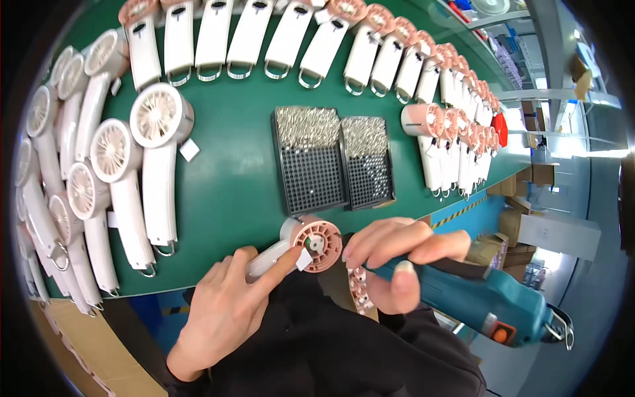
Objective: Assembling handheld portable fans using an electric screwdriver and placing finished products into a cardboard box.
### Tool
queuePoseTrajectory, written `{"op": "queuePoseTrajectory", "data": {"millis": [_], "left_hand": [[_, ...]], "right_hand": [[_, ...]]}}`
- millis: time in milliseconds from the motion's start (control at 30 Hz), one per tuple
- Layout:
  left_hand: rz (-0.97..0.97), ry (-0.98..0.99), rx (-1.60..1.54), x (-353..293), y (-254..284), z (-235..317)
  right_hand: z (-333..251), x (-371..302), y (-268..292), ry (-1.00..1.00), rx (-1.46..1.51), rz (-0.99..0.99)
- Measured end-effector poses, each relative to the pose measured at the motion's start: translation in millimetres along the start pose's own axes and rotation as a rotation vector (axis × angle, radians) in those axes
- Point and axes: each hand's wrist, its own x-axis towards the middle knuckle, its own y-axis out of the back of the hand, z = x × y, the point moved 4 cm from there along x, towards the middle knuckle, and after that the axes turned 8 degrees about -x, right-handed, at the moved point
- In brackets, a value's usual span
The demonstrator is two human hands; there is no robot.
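We are steadying a pink-headed handheld fan (301, 246) at the bench (231, 172) edge with our left hand (221, 311), fingers curled closed along its white handle. Its long axis is running from eight o'clock up to two o'clock, head toward our right hand (397, 255), which is gripping a teal electric screwdriver (483, 298) closed-fisted at three o'clock, nearer the head. Black screw trays (331, 159) are lying at twelve o'clock.

White handheld fans (159, 165), screw trays (311, 178), green table (231, 185)
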Motion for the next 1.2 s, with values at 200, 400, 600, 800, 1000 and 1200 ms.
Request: {"op": "queuePoseTrajectory", "data": {"millis": [200, 400, 600, 800, 1000, 1200], "left_hand": [[0.019, -0.040, -0.021, -4, 1, 4], [0.016, 0.005, -0.057, -12, 1, 6], [0.148, 0.078, -0.070, -31, 2, 0], [0.391, 0.144, -0.324, -48, 1, -10], [0.510, 0.124, -0.436, -54, -2, -15], [0.645, 0.020, -0.533, -13, -9, 10]], "right_hand": [[-22, -2, 8, 0.281, 0.094, 0.028], [-17, 29, 67, -0.129, -0.167, 0.481], [55, 14, 112, -0.722, -0.925, 0.178], [78, -23, 123, -0.458, -1.364, 0.058], [52, -11, 98, -0.341, -1.382, 0.016], [-9, -16, 7, -0.277, -0.520, -0.232]]}}
